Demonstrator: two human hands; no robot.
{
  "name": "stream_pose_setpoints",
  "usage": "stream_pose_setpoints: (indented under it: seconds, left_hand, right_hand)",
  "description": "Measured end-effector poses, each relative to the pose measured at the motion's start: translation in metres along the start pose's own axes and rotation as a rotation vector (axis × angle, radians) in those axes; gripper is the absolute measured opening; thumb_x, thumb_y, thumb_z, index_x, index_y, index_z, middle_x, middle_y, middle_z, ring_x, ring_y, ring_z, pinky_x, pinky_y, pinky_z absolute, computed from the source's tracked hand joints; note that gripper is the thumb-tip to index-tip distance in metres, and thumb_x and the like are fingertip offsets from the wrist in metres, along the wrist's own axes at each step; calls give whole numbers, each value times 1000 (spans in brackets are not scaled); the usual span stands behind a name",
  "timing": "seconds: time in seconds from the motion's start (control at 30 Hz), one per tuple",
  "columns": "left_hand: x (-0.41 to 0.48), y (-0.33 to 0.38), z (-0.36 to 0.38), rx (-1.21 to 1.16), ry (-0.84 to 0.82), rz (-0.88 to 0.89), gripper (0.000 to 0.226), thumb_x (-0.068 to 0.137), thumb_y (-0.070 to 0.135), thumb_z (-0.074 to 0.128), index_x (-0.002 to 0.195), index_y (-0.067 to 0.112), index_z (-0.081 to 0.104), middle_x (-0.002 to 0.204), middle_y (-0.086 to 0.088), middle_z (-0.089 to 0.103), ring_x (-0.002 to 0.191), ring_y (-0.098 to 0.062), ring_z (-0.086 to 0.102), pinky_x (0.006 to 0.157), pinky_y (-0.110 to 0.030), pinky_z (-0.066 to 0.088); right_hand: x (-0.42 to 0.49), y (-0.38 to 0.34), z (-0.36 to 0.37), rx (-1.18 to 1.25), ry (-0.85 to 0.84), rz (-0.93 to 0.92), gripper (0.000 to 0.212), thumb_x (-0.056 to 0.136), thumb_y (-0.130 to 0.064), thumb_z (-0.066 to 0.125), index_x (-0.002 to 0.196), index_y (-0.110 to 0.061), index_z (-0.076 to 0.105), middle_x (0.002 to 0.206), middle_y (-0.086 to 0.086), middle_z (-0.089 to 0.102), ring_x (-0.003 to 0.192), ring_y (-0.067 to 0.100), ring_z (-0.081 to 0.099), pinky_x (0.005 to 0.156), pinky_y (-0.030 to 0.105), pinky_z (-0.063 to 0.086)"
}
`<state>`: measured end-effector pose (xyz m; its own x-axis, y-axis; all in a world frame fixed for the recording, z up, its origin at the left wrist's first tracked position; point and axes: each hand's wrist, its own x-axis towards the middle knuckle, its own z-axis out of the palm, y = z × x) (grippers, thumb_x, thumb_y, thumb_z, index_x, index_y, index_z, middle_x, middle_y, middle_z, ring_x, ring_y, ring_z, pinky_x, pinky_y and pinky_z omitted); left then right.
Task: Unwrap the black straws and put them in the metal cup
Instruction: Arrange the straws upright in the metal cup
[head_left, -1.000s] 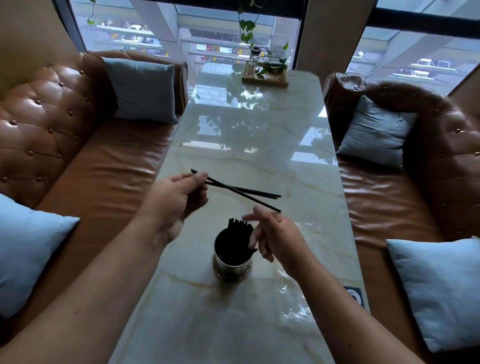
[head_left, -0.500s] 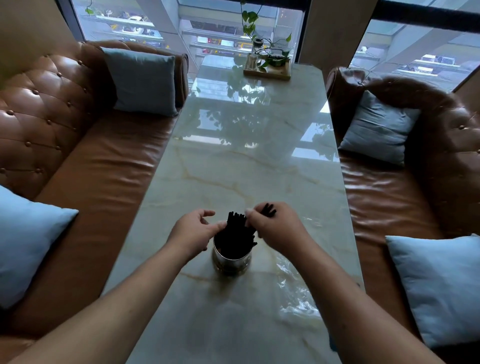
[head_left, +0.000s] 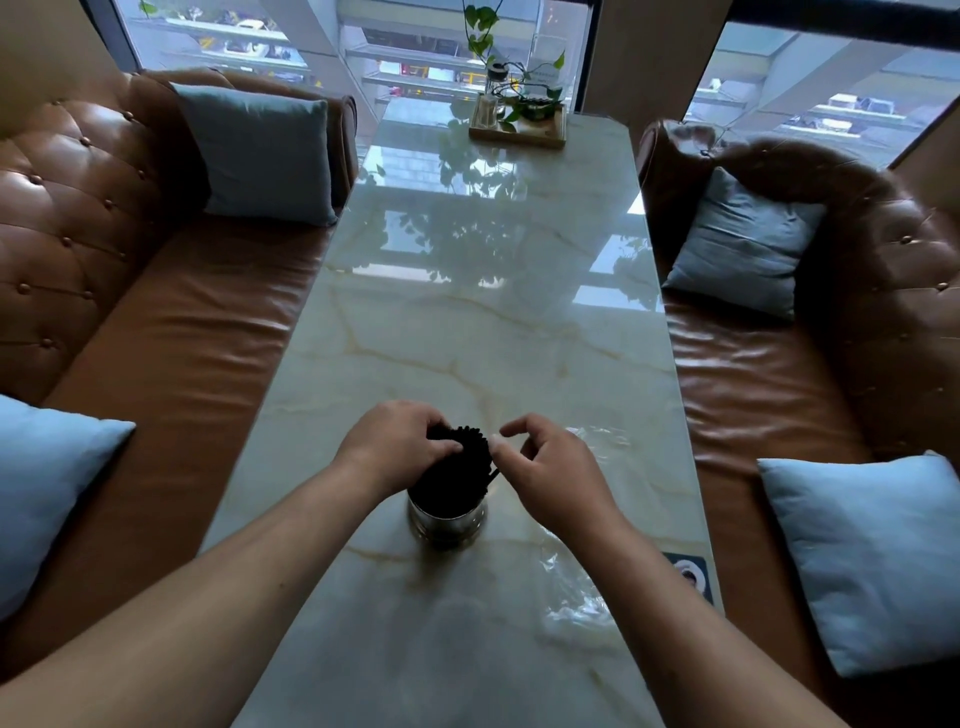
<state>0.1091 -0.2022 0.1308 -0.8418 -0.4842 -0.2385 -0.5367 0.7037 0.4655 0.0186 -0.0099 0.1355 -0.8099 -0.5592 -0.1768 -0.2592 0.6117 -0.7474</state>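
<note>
A shiny metal cup (head_left: 448, 521) stands on the marble table (head_left: 493, 332) near me, packed with a bundle of black straws (head_left: 462, 467) that stick up out of it. My left hand (head_left: 397, 447) rests on the left side of the straw tops, its fingers curled over them. To the right of the bundle my right hand (head_left: 545, 467) hovers with thumb and forefinger nearly pinched, touching or almost touching the straws. Whether it grips one I cannot tell.
Clear plastic wrapping (head_left: 571, 587) lies crumpled on the table right of the cup. A wooden tray with a plant (head_left: 519, 122) sits at the far end. Brown leather sofas with blue cushions (head_left: 260, 156) flank both sides. A small sticker (head_left: 693, 574) marks the right edge.
The loose straws that lay on the table a second ago are now in the cup. Both hands have closed in on the straw tops; the view has tilted slightly.
</note>
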Motion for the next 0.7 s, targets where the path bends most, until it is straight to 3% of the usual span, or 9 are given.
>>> stream_pose_setpoints:
  seconds: [0.23,0.4,0.53,0.63,0.7]
  left_hand:
    - [-3,10,-46,49,72,96,21,83,46,75,96,30,81,90,9,79,88,-13,71,76,-29,54]
    - [-6,15,-97,-58,98,65,15,79,44,80,87,31,81,56,20,68,57,0,65,62,-24,56]
    - [-15,20,-144,-279,103,32,8,80,31,86,81,24,82,67,2,77,63,-21,76,68,-44,66]
    - [-21,20,-168,-442,203,40,8,80,24,87,82,19,82,66,1,77,57,-16,73,56,-29,63]
    - [-24,19,-172,-633,339,36,10,82,23,86,86,15,82,67,-4,77,56,-11,70,53,-18,56]
  right_hand:
    - [-1,-14,5,4,-24,-13,43,76,-67,54,96,-34,70,64,-4,64,61,10,61,58,33,48]
    - [2,-26,3,28,31,-26,31,77,-62,56,84,-35,70,59,-12,62,55,7,57,53,29,42]
    - [3,-32,2,110,25,-20,30,80,-57,58,77,-30,70,59,-10,63,52,5,56,55,30,45]
    - [1,-38,1,207,14,-33,41,81,-59,58,69,-22,70,51,-9,57,48,6,51,54,28,43]
    - [-1,-44,-2,455,-76,19,57,80,-66,57,67,-13,73,48,-1,54,42,13,46,48,24,38]
